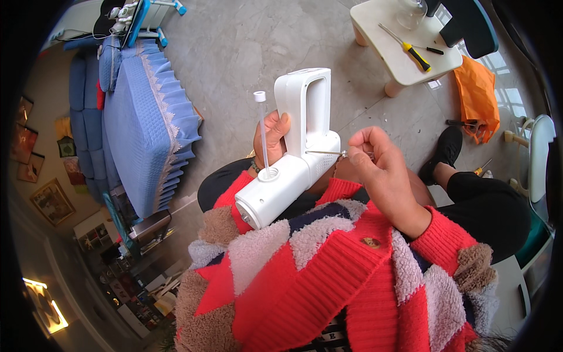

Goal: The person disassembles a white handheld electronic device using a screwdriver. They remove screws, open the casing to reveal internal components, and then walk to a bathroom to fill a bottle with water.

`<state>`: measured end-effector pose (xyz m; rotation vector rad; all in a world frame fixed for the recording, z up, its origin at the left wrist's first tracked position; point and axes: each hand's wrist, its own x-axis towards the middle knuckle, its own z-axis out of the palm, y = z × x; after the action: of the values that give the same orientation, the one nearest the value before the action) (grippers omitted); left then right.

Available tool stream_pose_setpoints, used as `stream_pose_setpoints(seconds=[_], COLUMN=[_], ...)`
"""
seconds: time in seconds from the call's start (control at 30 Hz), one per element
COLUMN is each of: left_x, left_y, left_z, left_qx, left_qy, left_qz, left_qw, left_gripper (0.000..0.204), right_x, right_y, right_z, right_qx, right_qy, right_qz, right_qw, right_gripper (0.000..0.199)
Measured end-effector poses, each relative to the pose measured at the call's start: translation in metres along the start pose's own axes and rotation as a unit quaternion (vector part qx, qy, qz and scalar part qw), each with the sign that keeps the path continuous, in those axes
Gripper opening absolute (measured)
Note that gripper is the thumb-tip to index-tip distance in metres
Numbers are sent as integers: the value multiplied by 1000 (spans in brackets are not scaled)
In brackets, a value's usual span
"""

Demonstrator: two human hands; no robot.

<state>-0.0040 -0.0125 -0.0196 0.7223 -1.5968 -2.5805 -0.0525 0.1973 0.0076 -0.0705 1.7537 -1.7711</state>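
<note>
Screwdriver (328,153) in right hand (381,170) grip, tip against white appliance (293,164)

Left hand (271,138): raised before the chest, thumb up and pressed forward, fingers wrapped out of sight, closed in a grip; forearm hidden behind, red cuff at the wrist. Right hand (381,170): fist-like, fingers (362,142) curled and pinched at the tips, knuckles up, wrist bent inward; forearm in red-and-patchwork sleeve entering from lower right.
</note>
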Motion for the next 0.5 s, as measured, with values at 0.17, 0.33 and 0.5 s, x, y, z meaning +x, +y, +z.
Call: stream_pose_setpoints(seconds=[0.17,0.33,0.5], left_x=[7,1,2], left_y=[2,-3,-6], left_z=[-9,-2,-2], left_qx=[-97,-49,-123], left_qy=[-62,-6,-42], left_qz=[6,-2,1], left_qw=[993,999,992], left_gripper=[33,38,37], right_x=[-6,-3,-3], right_y=[-11,-21,-21], right_z=[-2,-4,-1], right_qx=[-375,-276,-76], right_qy=[-40,4,-27], right_qz=[-81,-112,-32], right_qw=[922,955,996], right_gripper=[18,19,19])
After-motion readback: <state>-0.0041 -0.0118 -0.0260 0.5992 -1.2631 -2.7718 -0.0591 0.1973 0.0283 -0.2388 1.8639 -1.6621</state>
